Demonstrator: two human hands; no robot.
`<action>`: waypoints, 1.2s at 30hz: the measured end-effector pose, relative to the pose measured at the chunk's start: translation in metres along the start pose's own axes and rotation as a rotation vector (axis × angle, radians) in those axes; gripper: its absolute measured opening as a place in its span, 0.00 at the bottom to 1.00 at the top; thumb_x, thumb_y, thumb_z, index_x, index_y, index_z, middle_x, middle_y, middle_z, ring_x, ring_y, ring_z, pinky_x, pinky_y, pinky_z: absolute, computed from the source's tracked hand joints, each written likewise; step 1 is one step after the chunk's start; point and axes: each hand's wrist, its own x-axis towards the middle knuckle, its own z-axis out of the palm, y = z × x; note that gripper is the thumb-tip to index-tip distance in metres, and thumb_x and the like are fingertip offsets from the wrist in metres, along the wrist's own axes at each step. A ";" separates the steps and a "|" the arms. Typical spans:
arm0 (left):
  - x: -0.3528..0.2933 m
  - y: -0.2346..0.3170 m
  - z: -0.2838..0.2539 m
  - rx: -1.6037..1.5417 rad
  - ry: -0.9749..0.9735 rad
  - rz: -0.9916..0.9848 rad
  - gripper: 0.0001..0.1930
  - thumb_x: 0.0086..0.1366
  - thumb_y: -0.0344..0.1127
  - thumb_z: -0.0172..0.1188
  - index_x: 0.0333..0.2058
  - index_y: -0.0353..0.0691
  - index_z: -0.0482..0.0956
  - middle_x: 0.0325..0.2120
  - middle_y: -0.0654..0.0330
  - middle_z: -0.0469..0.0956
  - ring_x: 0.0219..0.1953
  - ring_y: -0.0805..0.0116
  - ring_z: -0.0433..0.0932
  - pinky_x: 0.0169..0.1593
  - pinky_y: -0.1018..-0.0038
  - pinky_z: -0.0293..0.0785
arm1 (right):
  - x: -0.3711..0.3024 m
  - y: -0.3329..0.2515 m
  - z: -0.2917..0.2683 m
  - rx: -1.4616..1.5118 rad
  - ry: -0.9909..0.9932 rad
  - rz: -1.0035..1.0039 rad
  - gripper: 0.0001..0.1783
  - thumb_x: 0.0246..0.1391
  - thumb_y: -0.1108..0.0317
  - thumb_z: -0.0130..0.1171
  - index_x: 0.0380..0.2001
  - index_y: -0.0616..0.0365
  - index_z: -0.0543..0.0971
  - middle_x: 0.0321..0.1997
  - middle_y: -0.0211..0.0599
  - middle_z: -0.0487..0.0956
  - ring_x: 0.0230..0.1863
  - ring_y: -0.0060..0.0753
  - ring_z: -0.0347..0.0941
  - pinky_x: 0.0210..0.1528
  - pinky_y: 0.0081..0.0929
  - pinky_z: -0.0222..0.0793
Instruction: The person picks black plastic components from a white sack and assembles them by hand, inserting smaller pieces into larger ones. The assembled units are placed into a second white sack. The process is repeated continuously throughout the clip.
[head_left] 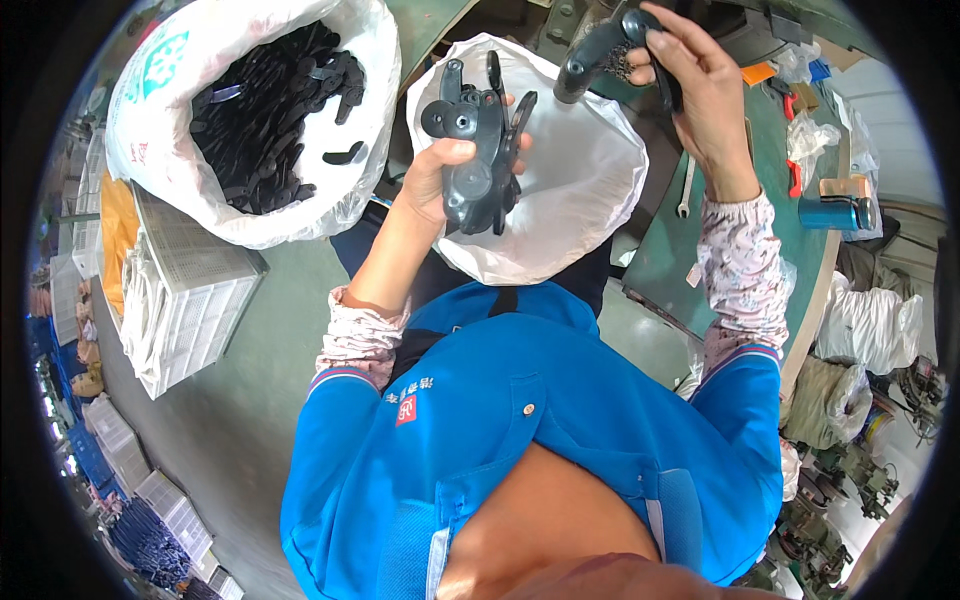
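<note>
Clamped in the left hand (432,180) is a bundle of black moulded plastic handle pieces (478,150). At one o'clock, a curved black plastic part (592,55), partly cut off by the rim, is gripped by the right hand (700,85).

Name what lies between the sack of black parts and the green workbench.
In the head view, the open white bag, with the left hand holding black plastic parts over it.

The curved moulded plastic parts (478,150) bunched in the left hand (437,175) are black, as is the single curved plastic part (600,50) in the right hand (700,90). Both sacks of thin plastic, the full one (150,80) and the nearly bare one (590,180), are white; the full one bears a teal printed mark. The polo shirt (530,420) is bright blue, the sleeve covers (740,260) pale with a small floral print. The bench (780,240) is dark green, the slatted plastic crate (190,290) white.
</note>
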 end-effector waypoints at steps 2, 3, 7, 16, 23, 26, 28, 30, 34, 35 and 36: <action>0.000 0.000 0.002 0.046 0.032 0.045 0.34 0.48 0.32 0.61 0.56 0.39 0.63 0.43 0.43 0.74 0.39 0.53 0.79 0.41 0.61 0.80 | 0.024 -0.023 0.019 0.035 0.047 0.055 0.13 0.61 0.68 0.49 0.40 0.68 0.77 0.26 0.38 0.79 0.19 0.21 0.73 0.20 0.14 0.67; 0.004 0.001 0.004 0.054 0.012 0.039 0.32 0.49 0.31 0.60 0.55 0.38 0.64 0.43 0.43 0.74 0.41 0.53 0.79 0.42 0.60 0.80 | 0.029 -0.031 0.014 -0.012 0.027 0.113 0.13 0.61 0.69 0.49 0.39 0.69 0.76 0.25 0.39 0.79 0.17 0.22 0.73 0.18 0.15 0.66; 0.010 0.003 0.007 0.121 0.072 0.068 0.36 0.47 0.32 0.61 0.57 0.36 0.60 0.43 0.41 0.73 0.40 0.52 0.79 0.42 0.62 0.81 | 0.041 -0.042 0.011 -0.099 0.019 0.271 0.13 0.60 0.71 0.49 0.42 0.71 0.73 0.23 0.39 0.78 0.13 0.22 0.71 0.12 0.16 0.63; 0.007 0.002 0.015 0.403 0.157 0.119 0.31 0.48 0.33 0.63 0.52 0.31 0.65 0.44 0.45 0.74 0.41 0.56 0.78 0.46 0.65 0.78 | -0.024 0.012 0.024 -0.176 -0.021 0.296 0.20 0.59 0.61 0.55 0.49 0.63 0.74 0.38 0.37 0.80 0.32 0.24 0.77 0.30 0.20 0.71; 0.008 -0.009 0.025 0.483 0.203 0.136 0.23 0.50 0.32 0.61 0.46 0.32 0.70 0.37 0.57 0.75 0.39 0.68 0.76 0.44 0.72 0.76 | -0.075 0.058 0.058 -0.177 -0.118 0.068 0.19 0.49 0.66 0.65 0.43 0.63 0.78 0.43 0.39 0.79 0.44 0.30 0.76 0.44 0.23 0.72; 0.006 -0.007 0.023 0.490 0.204 0.104 0.23 0.50 0.32 0.62 0.45 0.32 0.70 0.36 0.56 0.75 0.39 0.66 0.77 0.44 0.70 0.76 | -0.077 0.058 0.055 -0.092 -0.123 0.107 0.17 0.52 0.68 0.61 0.44 0.66 0.77 0.43 0.41 0.78 0.43 0.30 0.76 0.46 0.22 0.72; 0.005 -0.012 0.026 0.472 0.213 0.139 0.23 0.49 0.32 0.62 0.45 0.33 0.70 0.37 0.55 0.75 0.41 0.63 0.77 0.44 0.69 0.76 | -0.079 0.053 0.053 -0.039 -0.125 0.207 0.17 0.54 0.69 0.59 0.45 0.68 0.76 0.44 0.42 0.78 0.42 0.29 0.76 0.46 0.21 0.72; 0.003 -0.012 0.026 0.476 0.226 0.152 0.25 0.49 0.32 0.63 0.47 0.32 0.68 0.39 0.52 0.74 0.43 0.59 0.77 0.46 0.66 0.77 | -0.079 0.055 0.055 0.066 0.023 0.132 0.14 0.60 0.72 0.50 0.46 0.69 0.73 0.40 0.41 0.79 0.38 0.25 0.76 0.40 0.20 0.73; -0.005 -0.004 0.016 0.495 0.268 0.166 0.29 0.49 0.33 0.63 0.50 0.31 0.65 0.44 0.46 0.73 0.46 0.54 0.77 0.48 0.62 0.77 | -0.078 0.030 0.033 -0.314 -0.076 0.072 0.12 0.60 0.72 0.49 0.45 0.65 0.74 0.35 0.39 0.79 0.32 0.22 0.76 0.32 0.18 0.71; -0.006 0.000 0.017 0.505 0.272 0.165 0.29 0.49 0.33 0.63 0.51 0.31 0.65 0.44 0.46 0.73 0.46 0.54 0.77 0.48 0.62 0.78 | -0.079 0.026 0.024 -0.461 -0.159 0.031 0.12 0.59 0.73 0.50 0.44 0.64 0.75 0.33 0.38 0.79 0.31 0.22 0.76 0.31 0.19 0.70; -0.006 0.002 0.019 0.514 0.276 0.164 0.29 0.49 0.33 0.63 0.51 0.31 0.65 0.44 0.45 0.73 0.46 0.54 0.77 0.48 0.62 0.78 | -0.080 0.024 0.018 -0.608 -0.242 -0.010 0.12 0.58 0.73 0.50 0.44 0.63 0.76 0.31 0.37 0.79 0.30 0.21 0.76 0.29 0.19 0.69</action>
